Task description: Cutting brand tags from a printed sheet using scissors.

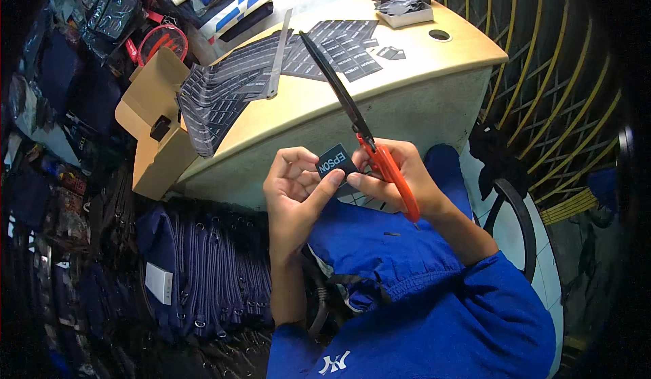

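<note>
Above my lap, my left hand pinches a small black label with pale printed lettering between thumb and fingers. My right hand is closed around a large pair of scissors with orange-red handles. Its thumb and fingertips also reach the label's right edge. The long dark blades point up and away toward the table, clear of the label, and look closed together. A small dark scrap lies on the blue cloth over my lap.
On the curved wooden table lie several printed black label sheets, a metal ruler, loose cut labels and a white box of dark pieces. A cardboard box stands at the left. Stacked dark-blue straps sit below it.
</note>
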`<state>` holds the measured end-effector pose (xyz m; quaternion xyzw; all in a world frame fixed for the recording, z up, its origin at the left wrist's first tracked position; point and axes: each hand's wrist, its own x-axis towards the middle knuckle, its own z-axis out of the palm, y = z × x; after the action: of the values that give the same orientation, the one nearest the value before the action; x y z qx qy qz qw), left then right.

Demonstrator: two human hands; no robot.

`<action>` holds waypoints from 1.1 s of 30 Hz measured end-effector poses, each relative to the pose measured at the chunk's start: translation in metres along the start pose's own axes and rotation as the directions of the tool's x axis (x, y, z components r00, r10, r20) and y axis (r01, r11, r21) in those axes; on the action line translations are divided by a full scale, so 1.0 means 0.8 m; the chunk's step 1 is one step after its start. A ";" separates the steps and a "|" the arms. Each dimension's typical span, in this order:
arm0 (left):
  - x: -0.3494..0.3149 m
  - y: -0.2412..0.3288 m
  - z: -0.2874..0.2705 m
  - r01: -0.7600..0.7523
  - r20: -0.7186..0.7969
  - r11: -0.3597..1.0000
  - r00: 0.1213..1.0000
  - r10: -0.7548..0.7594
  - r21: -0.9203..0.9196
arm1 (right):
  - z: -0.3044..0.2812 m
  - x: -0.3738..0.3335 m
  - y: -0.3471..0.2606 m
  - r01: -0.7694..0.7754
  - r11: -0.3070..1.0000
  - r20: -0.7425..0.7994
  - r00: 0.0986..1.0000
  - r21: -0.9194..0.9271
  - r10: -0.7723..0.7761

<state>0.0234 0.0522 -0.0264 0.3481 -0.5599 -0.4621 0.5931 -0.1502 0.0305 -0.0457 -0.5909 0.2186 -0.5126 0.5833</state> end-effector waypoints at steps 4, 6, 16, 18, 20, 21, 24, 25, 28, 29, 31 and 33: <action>0.000 0.008 0.007 0.070 0.075 0.996 0.995 -0.073 0.046 | -0.003 0.006 0.001 -0.003 1.000 -0.086 0.996 -0.001 0.003; -0.002 0.008 0.005 0.128 0.124 0.991 0.983 -0.132 0.040 | -0.005 0.009 0.003 0.024 0.998 -0.103 0.994 -0.053 -0.029; -0.001 0.000 0.000 0.087 0.029 0.987 0.995 -0.092 0.135 | -0.004 -0.005 0.004 0.176 0.973 -0.087 0.978 -0.149 -0.190; 0.000 0.001 -0.001 0.062 -0.002 0.992 0.998 -0.062 0.114 | -0.006 -0.021 -0.001 0.030 0.992 -0.031 0.999 -0.119 -0.034; 0.000 0.008 0.001 0.038 -0.066 0.995 0.997 -0.032 0.093 | -0.010 -0.033 0.016 0.014 0.991 0.023 1.000 -0.136 -0.011; -0.001 0.011 0.002 0.037 -0.070 0.995 0.997 -0.031 0.091 | -0.010 -0.040 0.022 -0.002 0.987 0.067 0.998 -0.159 0.013; -0.004 0.018 0.003 0.022 -0.123 0.998 0.992 -0.015 0.064 | -0.009 -0.056 0.026 -0.080 0.941 0.172 0.975 -0.330 0.143; -0.005 0.018 0.002 0.021 -0.126 0.998 0.992 -0.013 0.063 | -0.011 -0.060 0.032 -0.087 0.922 0.208 0.962 -0.378 0.176; -0.006 0.020 0.001 0.013 -0.118 0.998 0.993 -0.006 0.056 | -0.008 -0.073 0.052 -0.055 0.954 0.214 0.969 -0.294 0.122; -0.005 0.022 0.003 0.024 -0.137 0.997 0.990 -0.015 0.069 | -0.006 -0.075 0.053 -0.055 0.954 0.215 0.969 -0.294 0.122; -0.005 0.020 0.004 0.038 -0.158 0.996 0.987 -0.025 0.082 | -0.002 -0.080 0.056 -0.078 0.964 0.233 0.963 -0.254 0.139; -0.004 0.016 0.002 0.002 -0.117 0.998 0.993 0.005 0.055 | 0.004 -0.081 0.057 -0.090 0.969 0.240 0.960 -0.229 0.146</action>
<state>0.0242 0.0595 -0.0154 0.3905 -0.5370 -0.4247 0.6154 -0.1565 0.0774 -0.1095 -0.6975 0.2311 -0.3699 0.5686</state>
